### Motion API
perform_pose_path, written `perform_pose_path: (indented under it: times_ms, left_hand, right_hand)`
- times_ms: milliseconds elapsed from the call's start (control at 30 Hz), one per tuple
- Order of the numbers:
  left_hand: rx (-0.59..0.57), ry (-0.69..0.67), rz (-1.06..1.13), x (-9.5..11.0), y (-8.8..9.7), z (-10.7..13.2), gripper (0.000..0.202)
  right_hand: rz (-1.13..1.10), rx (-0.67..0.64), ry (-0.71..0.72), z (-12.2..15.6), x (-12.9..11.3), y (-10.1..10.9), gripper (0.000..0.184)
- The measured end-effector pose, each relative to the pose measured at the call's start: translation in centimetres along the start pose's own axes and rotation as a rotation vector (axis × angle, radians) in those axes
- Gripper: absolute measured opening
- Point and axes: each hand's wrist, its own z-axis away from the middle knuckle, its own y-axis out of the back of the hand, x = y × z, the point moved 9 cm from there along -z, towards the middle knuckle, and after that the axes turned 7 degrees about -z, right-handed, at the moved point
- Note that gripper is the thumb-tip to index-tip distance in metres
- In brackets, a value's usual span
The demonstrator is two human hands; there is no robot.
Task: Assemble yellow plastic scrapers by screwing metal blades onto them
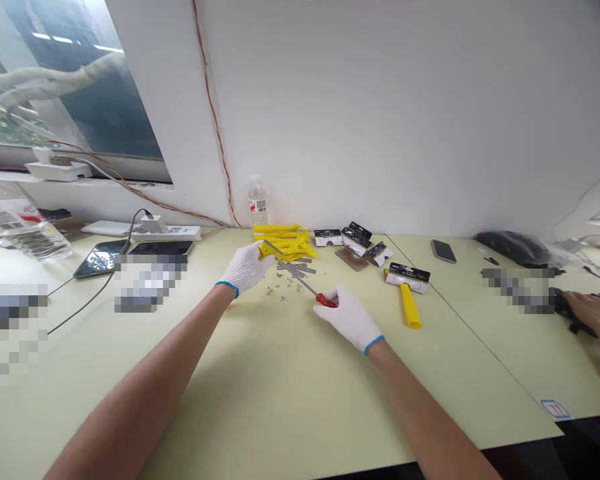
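My left hand [245,269], in a white knit glove with a blue cuff, is closed on a yellow plastic piece [267,251], with a thin grey edge showing along it. My right hand [349,317], gloved alike, grips the red handle of a screwdriver [326,301]. Its long shaft points up and left towards the left hand; I cannot tell whether the tip touches anything. Behind the hands lies a pile of yellow plastic parts [293,245]. Flat grey metal strips [300,267] lie in front of the pile. Small screws [282,298] are scattered between my hands.
A water bottle [259,202] stands against the wall. Black-and-white header cards [356,241] lie right of the pile, near a carded yellow handle [410,307]. Phones [101,259] and a power strip [169,233] lie left. At far right is another person's hand [593,313].
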Motion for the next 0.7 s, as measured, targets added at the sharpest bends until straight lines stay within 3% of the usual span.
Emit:
perform_pose_path:
  times_ms: [100,233,300,400,467,500,600,700]
  left_hand:
    - [0.027,-0.004,0.012,0.1,0.7,0.0,0.02]
    - [0.034,-0.009,0.03,0.3,1.3,0.1,0.021]
    - [0.019,-0.038,0.011,0.4,1.2,0.0,0.022]
    - [-0.008,-0.073,-0.009,0.3,1.0,-0.2,0.024]
    - [-0.007,-0.07,-0.017,0.1,0.9,-0.3,0.026]
    - [-0.003,-0.063,-0.021,0.0,0.9,-0.3,0.026]
    - [0.009,-0.046,-0.025,0.0,1.1,-0.2,0.024]
    - [0.027,-0.037,-0.019,0.2,1.5,-0.1,0.024]
  right_hand:
    - [0.229,0.232,0.207,0.3,-2.3,1.0,0.034]
    - [0.073,0.244,0.31,0.7,-3.5,0.7,0.034]
    - [-0.03,0.118,0.157,0.6,-2.5,-0.1,0.04]
    - [-0.135,-0.177,-0.192,1.4,-0.2,-2.5,0.057]
    - [-0.17,-0.266,-0.283,2.0,0.3,-3.2,0.057]
    - [-0.147,-0.236,-0.255,1.8,0.2,-2.8,0.053]
    - [0.062,0.067,0.02,0.7,-1.4,-0.3,0.038]
    - [0.247,0.27,0.238,0.4,-2.9,1.0,0.039]
